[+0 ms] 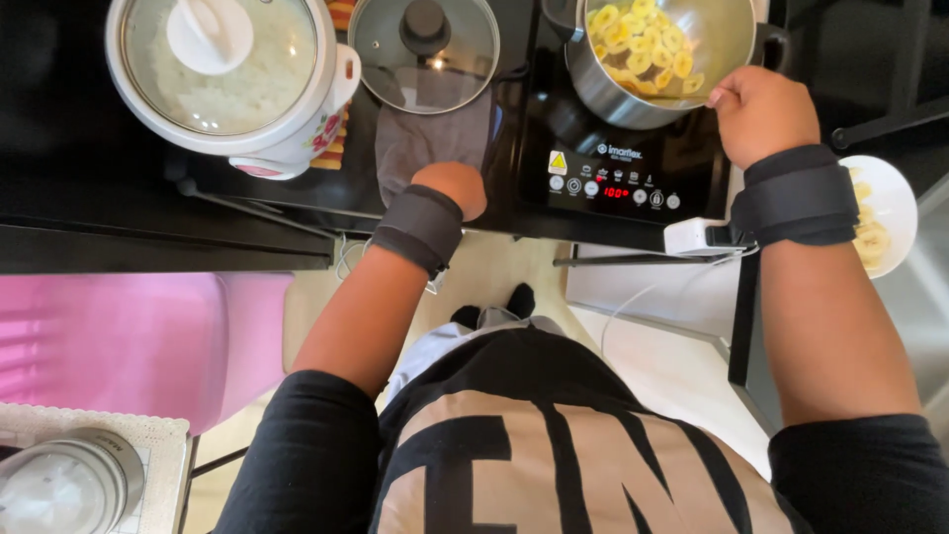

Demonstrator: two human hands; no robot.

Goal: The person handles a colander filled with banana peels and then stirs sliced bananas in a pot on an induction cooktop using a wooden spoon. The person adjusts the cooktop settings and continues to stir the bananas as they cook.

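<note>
Beside the steel pot of yellow banana slices (647, 49), the right hand (759, 111) was closed in a fist at the pot's side handle (773, 44), apparently gripping it. Below the glass pot lid (425, 40), the left hand (453, 186) pressed, curled, onto a grey cloth (430, 138); whether it clutched the cloth I could not tell. Steadying the pot on the black induction cooker (613, 183) seemed the step; a firm, level hold came next.

I am watching through one head-worn camera, looking steeply down past the wearer's chest onto the black induction cooker (613, 183) at the far edge, both forearms sitting close in frame; no second view is sharing anything.
</note>
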